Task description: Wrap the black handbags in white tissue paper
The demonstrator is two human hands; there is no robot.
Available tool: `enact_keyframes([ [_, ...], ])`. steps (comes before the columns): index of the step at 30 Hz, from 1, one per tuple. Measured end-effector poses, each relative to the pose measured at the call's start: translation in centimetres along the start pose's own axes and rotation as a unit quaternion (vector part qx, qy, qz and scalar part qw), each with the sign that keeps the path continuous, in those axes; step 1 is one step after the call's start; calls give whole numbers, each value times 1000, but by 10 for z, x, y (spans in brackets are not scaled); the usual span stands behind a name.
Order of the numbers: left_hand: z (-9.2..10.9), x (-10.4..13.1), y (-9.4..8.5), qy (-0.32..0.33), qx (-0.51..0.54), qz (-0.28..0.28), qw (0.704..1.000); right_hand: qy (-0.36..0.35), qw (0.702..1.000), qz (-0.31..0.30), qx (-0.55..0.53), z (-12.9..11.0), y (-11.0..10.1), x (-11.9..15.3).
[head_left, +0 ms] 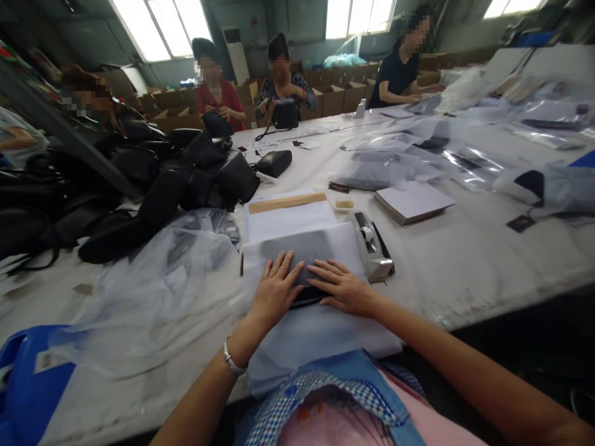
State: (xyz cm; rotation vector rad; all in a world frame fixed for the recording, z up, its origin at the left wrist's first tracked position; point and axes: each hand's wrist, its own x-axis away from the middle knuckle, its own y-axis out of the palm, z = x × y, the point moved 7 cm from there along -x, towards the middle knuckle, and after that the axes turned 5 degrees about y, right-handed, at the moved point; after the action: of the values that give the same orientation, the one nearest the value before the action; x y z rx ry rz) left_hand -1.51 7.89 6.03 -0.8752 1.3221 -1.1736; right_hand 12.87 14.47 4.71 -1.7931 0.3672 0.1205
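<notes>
My left hand [275, 286] lies flat with fingers spread on a sheet of thin white paper [260, 257]. Beside it my right hand [346, 288] rests the same way, fingers stretched toward the left one. Under the paper a dark, flat item shows through, and its black edge [312, 296] peeks out below my fingers; its kind I cannot make out. More white paper [320, 334] hangs toward my lap. Just right of my right hand stands a grey tape dispenser [369, 244]. Behind the paper lies a stack of white sheets with a brown strip [288, 203] across it.
Black handbags [204, 164] are heaped at the left, with crumpled clear plastic [171, 279] in front. A blue container [37, 378] sits at the near left. White cards [413, 201] and plastic-wrapped items [385, 164] lie right. Several people work along the far side.
</notes>
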Motion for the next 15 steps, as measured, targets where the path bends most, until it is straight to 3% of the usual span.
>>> enact_keyframes([
  [3,8,20,10,-7,-2,-3,1000,24,998,12,-63,-7,-8,29],
  [7,11,31,10,-15,14,1,1000,35,989,-38,-135,-27,-4,57],
  [11,7,27,5,-16,46,-4,999,47,987,-81,-134,-39,10,65],
  [15,1,24,-3,-18,88,-19,996,68,987,-62,-131,-36,20,62],
])
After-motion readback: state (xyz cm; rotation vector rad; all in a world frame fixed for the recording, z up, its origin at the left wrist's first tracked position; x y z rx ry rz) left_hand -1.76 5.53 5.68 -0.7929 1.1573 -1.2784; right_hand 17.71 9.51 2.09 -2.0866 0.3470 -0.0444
